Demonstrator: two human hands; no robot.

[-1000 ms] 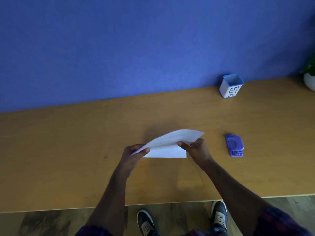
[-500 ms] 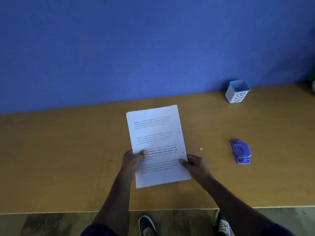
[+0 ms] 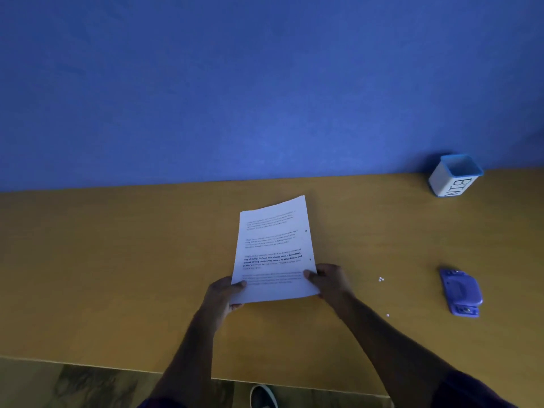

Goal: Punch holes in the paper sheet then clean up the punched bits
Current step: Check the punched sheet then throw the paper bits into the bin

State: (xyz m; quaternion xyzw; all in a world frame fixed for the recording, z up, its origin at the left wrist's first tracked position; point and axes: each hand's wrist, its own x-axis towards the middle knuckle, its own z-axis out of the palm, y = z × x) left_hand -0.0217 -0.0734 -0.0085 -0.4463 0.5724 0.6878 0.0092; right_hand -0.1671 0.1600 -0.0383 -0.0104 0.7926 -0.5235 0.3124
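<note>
Head view. We see a printed paper sheet (image 3: 272,251) held above a wooden table (image 3: 117,275), its printed side up and its far end angled slightly to the right. Two small punched holes (image 3: 306,231) show along its right margin, one above the other. The left hand (image 3: 222,294) grips the near left corner, thumb lying on top of the page and the other fingers curled beneath it. The right hand (image 3: 331,281) grips the near right edge in the same way, thumb (image 3: 309,273) on the printed face and the remaining fingers tucked under the sheet. Both hands are thus clamped on the paper; whether the sheet's far end touches the table we cannot tell.

To the right of the sheet, well apart from it, a few white punched bits (image 3: 381,279) lie on the bare tabletop, with one more speck (image 3: 387,315) nearer the front edge. Farther right rests a purple hole punch (image 3: 461,293), flat on the table. At the back right, against the blue wall (image 3: 265,83), stands a small white container with a blue rim, lettered "BIN" (image 3: 453,176), open at the top. Below the table's front edge we see wood-patterned floor and the toe of a shoe (image 3: 263,396).
</note>
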